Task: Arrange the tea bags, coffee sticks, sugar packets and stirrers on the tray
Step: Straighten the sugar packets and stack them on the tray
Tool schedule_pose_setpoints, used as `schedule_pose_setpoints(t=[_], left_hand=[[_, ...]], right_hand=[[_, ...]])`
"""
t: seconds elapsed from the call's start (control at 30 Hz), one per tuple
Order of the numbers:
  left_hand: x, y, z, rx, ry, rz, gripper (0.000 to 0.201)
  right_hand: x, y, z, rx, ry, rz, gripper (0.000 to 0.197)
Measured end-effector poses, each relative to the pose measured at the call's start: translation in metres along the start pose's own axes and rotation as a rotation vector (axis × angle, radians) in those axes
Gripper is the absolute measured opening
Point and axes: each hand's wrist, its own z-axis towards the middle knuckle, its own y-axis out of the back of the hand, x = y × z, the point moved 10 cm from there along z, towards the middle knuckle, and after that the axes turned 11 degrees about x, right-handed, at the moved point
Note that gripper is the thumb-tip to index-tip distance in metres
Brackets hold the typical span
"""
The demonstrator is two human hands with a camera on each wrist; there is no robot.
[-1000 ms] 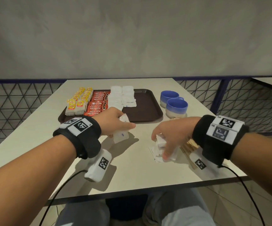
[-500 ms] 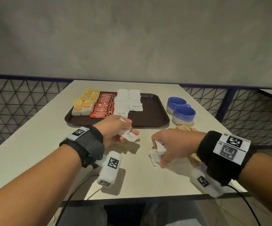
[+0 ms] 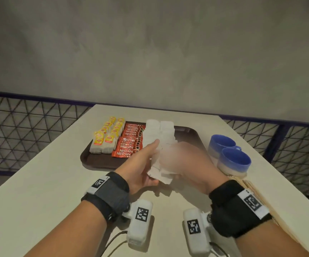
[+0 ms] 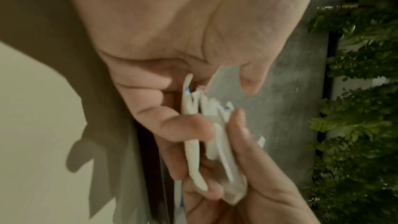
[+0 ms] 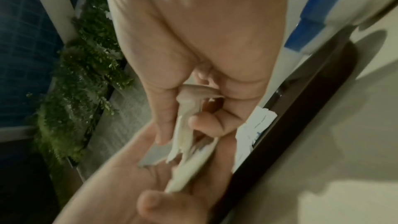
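Since the earlier frame both hands have lifted off the surface [image 3: 38, 182] and met: the left hand [image 3: 140, 164] and blurred right hand [image 3: 185, 164] pinch one sugar packet bundle [image 3: 159, 173] between curled fingers [image 4: 189, 125], likely squaring it, just before the tray [image 3: 189, 134] with its rows.

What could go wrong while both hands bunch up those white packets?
The sugar packets sit unevenly between the left hand and right hand, splayed apart in the left wrist view, so one might slip out. The tray rows lie just ahead; a hasty drop could disturb them. The cups stand near the right hand.
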Motion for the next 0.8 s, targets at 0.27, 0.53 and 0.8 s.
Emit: schedule_pose_setpoints(t=[0.27, 0.53, 0.8], left_hand=[[-0.024, 0.029, -0.004, -0.085, -0.146, 0.119, 0.029], [-0.023, 0.043, -0.004, -0.153, -0.172, -0.018, 0.037], [-0.023, 0.04, -0.003, -0.176, -0.221, 0.05, 0.032]], right_hand=[[0.002, -0.014, 0.033, 0.06, -0.039, -0.054, 0.049], [-0.011, -0.019, 0.035, 0.23, -0.109, 0.183, 0.045], [-0.01, 0.002, 0.029, 0.146, -0.043, 0.418, 0.041]])
